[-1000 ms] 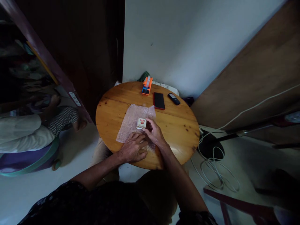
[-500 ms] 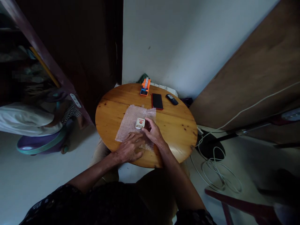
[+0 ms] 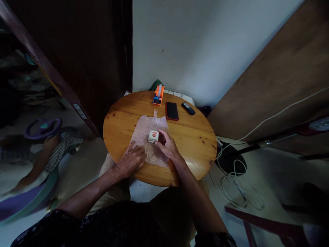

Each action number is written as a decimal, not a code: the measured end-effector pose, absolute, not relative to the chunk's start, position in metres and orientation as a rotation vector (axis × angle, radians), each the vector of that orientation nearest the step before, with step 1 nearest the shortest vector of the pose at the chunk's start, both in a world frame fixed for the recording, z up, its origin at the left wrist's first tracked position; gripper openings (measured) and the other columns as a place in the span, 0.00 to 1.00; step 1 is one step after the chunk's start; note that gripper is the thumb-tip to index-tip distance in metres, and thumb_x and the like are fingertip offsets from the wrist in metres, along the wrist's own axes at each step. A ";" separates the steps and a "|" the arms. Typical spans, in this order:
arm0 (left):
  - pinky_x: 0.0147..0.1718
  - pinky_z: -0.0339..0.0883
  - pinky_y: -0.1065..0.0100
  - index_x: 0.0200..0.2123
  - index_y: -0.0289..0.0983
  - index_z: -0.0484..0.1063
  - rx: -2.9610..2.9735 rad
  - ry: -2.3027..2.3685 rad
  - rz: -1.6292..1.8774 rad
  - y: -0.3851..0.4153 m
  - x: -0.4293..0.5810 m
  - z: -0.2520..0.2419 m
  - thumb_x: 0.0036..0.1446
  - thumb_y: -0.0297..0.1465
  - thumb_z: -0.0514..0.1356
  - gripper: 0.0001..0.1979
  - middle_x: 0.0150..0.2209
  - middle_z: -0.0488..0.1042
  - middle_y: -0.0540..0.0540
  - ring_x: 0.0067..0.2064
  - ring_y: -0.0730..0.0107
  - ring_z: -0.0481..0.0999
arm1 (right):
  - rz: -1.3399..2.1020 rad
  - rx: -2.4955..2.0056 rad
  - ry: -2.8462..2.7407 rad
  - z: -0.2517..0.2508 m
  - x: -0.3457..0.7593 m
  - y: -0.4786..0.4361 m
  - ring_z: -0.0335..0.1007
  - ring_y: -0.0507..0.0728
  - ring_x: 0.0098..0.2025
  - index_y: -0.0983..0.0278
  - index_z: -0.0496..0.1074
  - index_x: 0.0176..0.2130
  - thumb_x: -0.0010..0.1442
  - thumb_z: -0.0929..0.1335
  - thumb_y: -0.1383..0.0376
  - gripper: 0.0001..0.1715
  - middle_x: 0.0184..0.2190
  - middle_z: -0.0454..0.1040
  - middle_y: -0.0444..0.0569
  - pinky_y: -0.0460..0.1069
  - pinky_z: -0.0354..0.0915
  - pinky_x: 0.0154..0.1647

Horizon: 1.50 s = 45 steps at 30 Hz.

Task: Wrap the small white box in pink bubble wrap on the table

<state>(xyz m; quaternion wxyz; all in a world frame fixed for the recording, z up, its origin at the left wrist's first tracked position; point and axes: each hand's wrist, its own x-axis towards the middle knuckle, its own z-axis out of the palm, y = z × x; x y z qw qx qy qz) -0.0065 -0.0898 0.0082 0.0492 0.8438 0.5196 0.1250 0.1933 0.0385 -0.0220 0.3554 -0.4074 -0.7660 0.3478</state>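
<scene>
A sheet of bubble wrap [image 3: 156, 156] lies spread on the round wooden table [image 3: 190, 140]. On its middle sits a small white box [image 3: 153, 136] with red print on top. My right hand [image 3: 167, 145] holds this box by its right side, thumb at the near corner and fingers behind. At the wrap's left edge is my left hand [image 3: 132, 158], its fingers bent and closed on the edge; the thumb is mostly hidden. A strip of clear tape [image 3: 155, 113] shows at the wrap's far edge.
An orange tape dispenser [image 3: 158, 94], a red-edged phone [image 3: 172, 111] and a dark handset [image 3: 188, 108] lie at the table's far side. On the left, a person sits on a purple and green ride-on toy [image 3: 31, 200]. White cable [image 3: 236, 185] coils on the floor at right.
My left hand has slid left from the wrap's near middle to its left edge, fingers bending. The right hand stays at the box. The person on the ride-on toy has moved and turned.
</scene>
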 end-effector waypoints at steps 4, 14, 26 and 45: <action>0.66 0.52 0.50 0.42 0.38 0.74 2.542 1.632 0.404 -0.091 -0.003 0.001 0.60 0.24 0.57 0.09 0.50 0.77 0.43 0.56 0.59 0.72 | 0.906 -1.070 -1.975 -0.026 0.194 0.040 0.73 0.61 0.52 0.59 0.68 0.59 0.53 0.71 0.64 0.34 0.53 0.76 0.52 0.59 0.68 0.56; 0.66 0.53 0.52 0.45 0.40 0.74 2.480 1.642 0.498 -0.097 -0.010 0.001 0.61 0.27 0.58 0.10 0.54 0.75 0.44 0.59 0.60 0.70 | 0.894 -1.080 -1.973 -0.031 0.195 0.046 0.75 0.60 0.46 0.59 0.69 0.58 0.53 0.71 0.61 0.33 0.51 0.77 0.52 0.57 0.70 0.50; 0.65 0.55 0.52 0.37 0.39 0.74 2.501 1.616 0.521 -0.095 -0.013 0.003 0.61 0.26 0.57 0.07 0.50 0.77 0.44 0.55 0.60 0.72 | 0.907 -1.070 -1.957 -0.024 0.193 0.041 0.73 0.60 0.48 0.58 0.69 0.57 0.53 0.71 0.63 0.31 0.49 0.77 0.50 0.57 0.69 0.51; 0.58 0.62 0.54 0.35 0.37 0.72 2.603 1.585 0.391 -0.091 -0.014 0.008 0.59 0.22 0.56 0.07 0.44 0.77 0.42 0.50 0.58 0.73 | 0.927 -1.088 -2.002 -0.015 0.195 0.039 0.73 0.59 0.45 0.59 0.70 0.54 0.50 0.70 0.66 0.31 0.48 0.77 0.50 0.55 0.69 0.46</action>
